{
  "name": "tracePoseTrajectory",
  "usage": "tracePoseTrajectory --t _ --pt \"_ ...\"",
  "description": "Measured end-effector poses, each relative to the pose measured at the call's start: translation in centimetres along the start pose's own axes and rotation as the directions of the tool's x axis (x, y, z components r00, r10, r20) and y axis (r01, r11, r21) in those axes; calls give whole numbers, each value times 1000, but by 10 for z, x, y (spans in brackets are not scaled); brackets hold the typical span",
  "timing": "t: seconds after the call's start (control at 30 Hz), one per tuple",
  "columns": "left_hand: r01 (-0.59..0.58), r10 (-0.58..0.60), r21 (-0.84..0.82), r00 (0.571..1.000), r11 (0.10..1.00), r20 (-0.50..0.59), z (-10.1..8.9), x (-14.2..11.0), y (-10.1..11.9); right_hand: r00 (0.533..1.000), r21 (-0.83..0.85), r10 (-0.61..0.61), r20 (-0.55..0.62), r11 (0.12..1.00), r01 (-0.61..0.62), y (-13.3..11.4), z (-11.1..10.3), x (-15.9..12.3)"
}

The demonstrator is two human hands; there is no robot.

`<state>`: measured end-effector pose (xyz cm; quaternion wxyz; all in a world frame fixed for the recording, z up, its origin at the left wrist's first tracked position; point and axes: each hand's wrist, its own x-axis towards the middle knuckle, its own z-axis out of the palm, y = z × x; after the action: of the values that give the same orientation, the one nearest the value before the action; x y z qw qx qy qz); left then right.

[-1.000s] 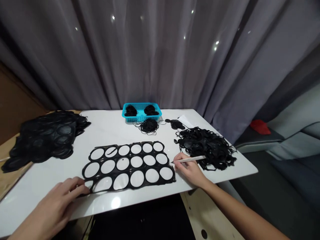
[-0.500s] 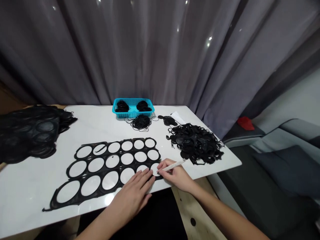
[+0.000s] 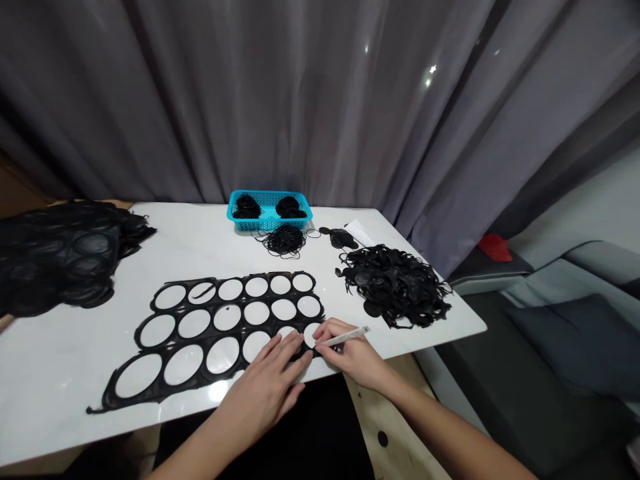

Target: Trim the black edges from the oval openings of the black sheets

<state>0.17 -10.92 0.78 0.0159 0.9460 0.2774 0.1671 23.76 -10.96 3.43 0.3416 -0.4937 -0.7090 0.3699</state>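
A black rubbery sheet (image 3: 213, 335) with rows of large round holes lies flat on the white table. My left hand (image 3: 275, 370) rests palm down near its front right part, fingers stretched out and covering some of the holes. In my right hand (image 3: 349, 351) is a slim white pen-like tool (image 3: 353, 335), pinched between thumb and fingers. Its tip points at the edge of the hole in the sheet's front right corner. The tip itself is too small to make out.
A tangled pile of black scraps (image 3: 395, 283) is on the right. Behind it lie black discs (image 3: 341, 238) and white paper (image 3: 359, 231). A blue basket (image 3: 270, 225) holds black bundles, with thin black rings (image 3: 285, 241) before it. Stacked black sheets (image 3: 55, 257) lie left.
The view has shifted slightly. My left hand stays flat on the sheet, and my right hand keeps the white tool at the same corner hole, the tool's angle slightly changed.
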Motion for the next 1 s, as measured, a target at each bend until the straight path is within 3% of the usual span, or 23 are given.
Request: tracePoseTrajectory --t 0.13,0.27,0.33,0.4,0.5,0.57,0.67,0.73,0.83,1.0 --pt "12 -12 -25 1000 1000 -10 -2 0 -1 993 -143 -109 37 983 113 1 9 -8" --pt "22 -22 -29 1000 999 10 -2 -1 -2 951 -473 -265 159 825 309 11 4 -2" --pt "27 -27 -27 999 999 25 -3 -2 -2 968 -593 -248 37 775 221 20 -14 14" --pt "31 -30 -21 999 999 44 -5 -2 -2 956 -635 -161 -244 772 -32 31 -38 35" --pt "31 -28 -32 996 999 87 -14 2 -3 927 -482 -20 -375 858 -176 40 -62 62" --pt "32 -27 -50 993 998 111 -21 9 -7 939 -381 29 -343 909 -167 41 -63 72" --pt "85 -82 -37 993 996 88 -21 23 -16 963 -261 64 -261 956 -134 36 -47 75" --pt "113 -112 -10 993 994 23 -12 29 -23 979 -141 98 -176 982 -124 31 -32 72" --pt "68 -66 21 996 997 -63 11 29 -28 991 1 128 -47 992 -128 22 -15 64" --pt "90 -82 62 989 994 -121 36 20 -23 993 42 118 9 992 -118 14 -4 54"
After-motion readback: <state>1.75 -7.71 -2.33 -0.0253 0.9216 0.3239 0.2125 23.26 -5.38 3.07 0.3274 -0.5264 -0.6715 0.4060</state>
